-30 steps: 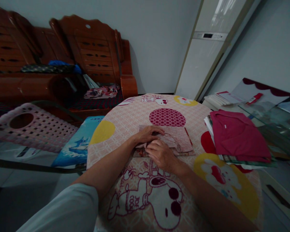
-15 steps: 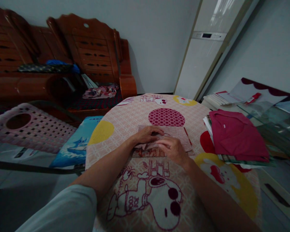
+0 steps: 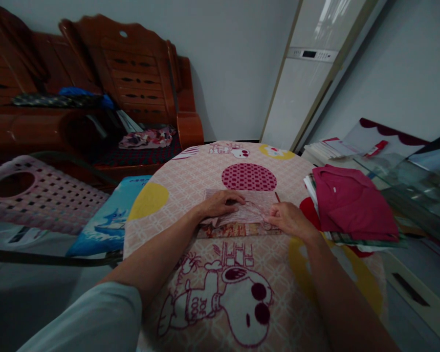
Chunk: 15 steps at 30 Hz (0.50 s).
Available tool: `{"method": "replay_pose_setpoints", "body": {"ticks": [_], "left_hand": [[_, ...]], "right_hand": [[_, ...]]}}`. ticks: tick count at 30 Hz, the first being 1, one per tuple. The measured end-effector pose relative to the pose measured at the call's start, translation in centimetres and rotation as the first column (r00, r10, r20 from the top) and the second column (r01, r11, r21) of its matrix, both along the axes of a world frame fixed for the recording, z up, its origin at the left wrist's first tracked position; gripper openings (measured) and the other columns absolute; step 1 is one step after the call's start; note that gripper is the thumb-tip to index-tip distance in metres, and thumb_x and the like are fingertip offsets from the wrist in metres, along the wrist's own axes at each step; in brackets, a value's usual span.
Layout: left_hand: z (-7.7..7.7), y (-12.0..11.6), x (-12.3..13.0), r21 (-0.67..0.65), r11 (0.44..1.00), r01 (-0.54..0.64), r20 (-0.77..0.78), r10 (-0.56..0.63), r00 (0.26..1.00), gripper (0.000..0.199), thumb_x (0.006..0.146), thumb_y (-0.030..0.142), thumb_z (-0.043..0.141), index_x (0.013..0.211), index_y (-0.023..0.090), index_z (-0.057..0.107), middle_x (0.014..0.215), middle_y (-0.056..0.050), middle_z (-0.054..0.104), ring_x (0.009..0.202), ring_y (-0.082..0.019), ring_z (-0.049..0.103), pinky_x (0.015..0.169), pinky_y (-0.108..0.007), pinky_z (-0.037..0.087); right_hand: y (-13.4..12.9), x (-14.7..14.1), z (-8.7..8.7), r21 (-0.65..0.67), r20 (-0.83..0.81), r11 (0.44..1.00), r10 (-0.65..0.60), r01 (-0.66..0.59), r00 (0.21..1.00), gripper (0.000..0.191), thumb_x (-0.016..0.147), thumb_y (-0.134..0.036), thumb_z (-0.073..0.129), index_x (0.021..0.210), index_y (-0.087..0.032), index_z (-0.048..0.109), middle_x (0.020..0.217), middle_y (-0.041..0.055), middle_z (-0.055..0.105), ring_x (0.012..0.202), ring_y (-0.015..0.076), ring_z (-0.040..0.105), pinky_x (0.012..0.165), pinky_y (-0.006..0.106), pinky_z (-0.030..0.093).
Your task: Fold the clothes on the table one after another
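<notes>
Folded garment under two hands on a round surface

The surface point(image 3: 366, 261) is round-edged and spread with a pale pink cover point(image 3: 190, 183), woven-looking, latticed in white lines and marked with yellow and dark red ovals. Near its right edge lies a folded pile topped by a plain crimson shirt point(image 3: 352, 208), soft and smooth, with checked fabric showing below.

The garment point(image 3: 254, 201) is in the middle of the surface: a flat, roughly rectangular fold, dusty pink and finely streaked, with ripples across its top. A brown-orange patterned band point(image 3: 238, 230) shows along its near edge; whether it is the same piece cannot be told.

The left hand point(image 3: 222, 203) lies nearly flat on the garment, fingers extended and loosely bent. The right hand point(image 3: 285, 217) is closed, fingertips bunched on the garment's right edge.

The cover's dog print reads "JOE COOL"; the shirt's white label point(image 3: 335, 189) is too small to read.
</notes>
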<state>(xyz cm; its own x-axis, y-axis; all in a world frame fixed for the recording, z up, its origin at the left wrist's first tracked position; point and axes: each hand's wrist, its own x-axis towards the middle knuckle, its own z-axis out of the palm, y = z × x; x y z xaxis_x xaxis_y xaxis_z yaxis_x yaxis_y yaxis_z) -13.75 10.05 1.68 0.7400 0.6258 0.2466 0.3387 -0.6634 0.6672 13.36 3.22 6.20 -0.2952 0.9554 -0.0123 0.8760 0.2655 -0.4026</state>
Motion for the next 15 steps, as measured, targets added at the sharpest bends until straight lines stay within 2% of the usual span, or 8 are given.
{"method": "replay_pose_setpoints", "body": {"ticks": [3, 6, 9, 11, 13, 15], "left_hand": [[0.1, -0.1, 0.0, 0.009, 1.000, -0.001, -0.016, 0.001, 1.000, 0.034, 0.083, 0.012, 0.060, 0.115, 0.019, 0.070, 0.126, -0.007, 0.066, 0.115, -0.020, 0.060, 0.103, -0.034, 0.043], [0.2, -0.1, -0.1, 0.016, 1.000, -0.003, -0.023, 0.004, 1.000, 0.033, 0.084, 0.014, 0.060, 0.115, 0.019, 0.069, 0.126, -0.007, 0.066, 0.116, -0.020, 0.060, 0.104, -0.035, 0.044], [0.2, -0.1, 0.0, 0.022, 1.000, -0.004, -0.029, 0.005, 1.000, 0.034, 0.083, 0.014, 0.061, 0.115, 0.020, 0.069, 0.127, -0.006, 0.066, 0.115, -0.020, 0.060, 0.104, -0.035, 0.044], [0.1, 0.0, 0.0, 0.024, 1.000, -0.010, -0.033, 0.011, 0.999, 0.034, 0.083, 0.013, 0.061, 0.115, 0.021, 0.069, 0.126, -0.006, 0.066, 0.115, -0.020, 0.060, 0.104, -0.035, 0.044], [0.0, 0.0, 0.0, 0.028, 1.000, -0.014, -0.036, 0.015, 0.999, 0.034, 0.083, 0.014, 0.061, 0.115, 0.021, 0.069, 0.126, -0.006, 0.066, 0.115, -0.020, 0.060, 0.104, -0.035, 0.044], [-0.2, 0.1, 0.0, 0.032, 0.999, -0.010, -0.033, 0.011, 0.999, 0.033, 0.084, 0.016, 0.061, 0.116, 0.020, 0.069, 0.126, -0.007, 0.066, 0.116, -0.021, 0.060, 0.104, -0.035, 0.044]], "right_hand": [[-0.3, -0.5, -0.2, -0.011, 0.143, 0.999, 0.046, -0.045, 0.989, 0.018, 0.077, -0.027, 0.071, 0.064, -0.020, 0.062, 0.069, 0.0025, 0.067, 0.065, 0.0164, 0.059, 0.058, 0.027, 0.032], [-0.6, -0.8, -0.2, -0.011, 0.298, 0.997, 0.072, -0.071, 0.952, 0.009, 0.079, -0.016, 0.064, 0.070, -0.019, 0.062, 0.076, 0.0053, 0.069, 0.071, 0.0174, 0.061, 0.060, 0.027, 0.032], [-0.5, -0.6, 0.0, -0.011, 0.316, 0.998, 0.068, -0.068, 0.946, 0.010, 0.078, -0.012, 0.061, 0.069, -0.018, 0.062, 0.077, 0.0064, 0.069, 0.074, 0.0177, 0.062, 0.062, 0.027, 0.033], [-0.2, -0.4, 0.2, -0.040, 0.185, 0.998, 0.053, -0.047, 0.981, 0.011, 0.077, -0.018, 0.065, 0.067, -0.018, 0.062, 0.071, 0.0043, 0.067, 0.069, 0.0164, 0.060, 0.060, 0.026, 0.034], [-0.2, -0.7, 0.4, -0.106, -0.072, 0.993, 0.034, -0.041, 0.997, 0.013, 0.078, -0.025, 0.066, 0.067, -0.018, 0.062, 0.063, 0.0012, 0.063, 0.061, 0.0141, 0.058, 0.056, 0.025, 0.035], [-0.9, -2.0, 0.8, -0.199, -0.397, 0.974, 0.021, -0.108, 0.918, 0.017, 0.082, -0.033, 0.063, 0.075, -0.018, 0.064, 0.060, -0.0004, 0.062, 0.055, 0.0125, 0.056, 0.053, 0.024, 0.038]]}}
